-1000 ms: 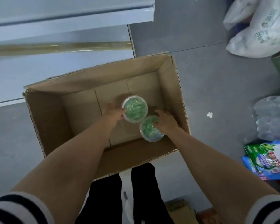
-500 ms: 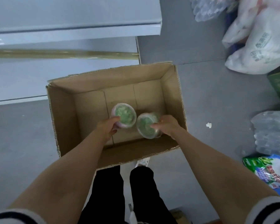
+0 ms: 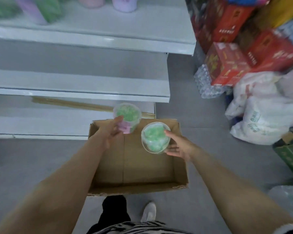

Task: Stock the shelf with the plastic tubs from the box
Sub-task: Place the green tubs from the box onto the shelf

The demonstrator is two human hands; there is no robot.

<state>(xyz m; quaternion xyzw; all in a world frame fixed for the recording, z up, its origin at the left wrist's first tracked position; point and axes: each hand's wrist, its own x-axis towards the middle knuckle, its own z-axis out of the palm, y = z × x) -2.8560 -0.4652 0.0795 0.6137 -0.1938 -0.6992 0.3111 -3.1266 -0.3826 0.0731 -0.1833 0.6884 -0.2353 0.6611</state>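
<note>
My left hand (image 3: pixel 112 130) grips a clear plastic tub (image 3: pixel 127 116) with green contents and a pink label, held above the far edge of the cardboard box (image 3: pixel 108 169). In my right hand (image 3: pixel 178 146) is a second clear tub (image 3: pixel 155 137) of green contents, gripped from its right side over the box. No other tubs show inside the box, which stands on the grey floor in front of the white shelf (image 3: pixel 85 83). On the top shelf board (image 3: pixel 108 29) stand blurred pink, purple and green containers (image 3: pixel 123 4).
Red cartons (image 3: pixel 227 65), wrapped water bottles (image 3: pixel 205 81) and white plastic bags (image 3: pixel 260 115) are piled to the right. A green carton (image 3: pixel 289 152) sits at the right edge. My legs and a shoe (image 3: pixel 149 211) are just behind the box.
Both hands have lifted their tubs up out of the box and toward the shelf. My view has tilted upward, so the upper shelves and red cartons have come into sight.
</note>
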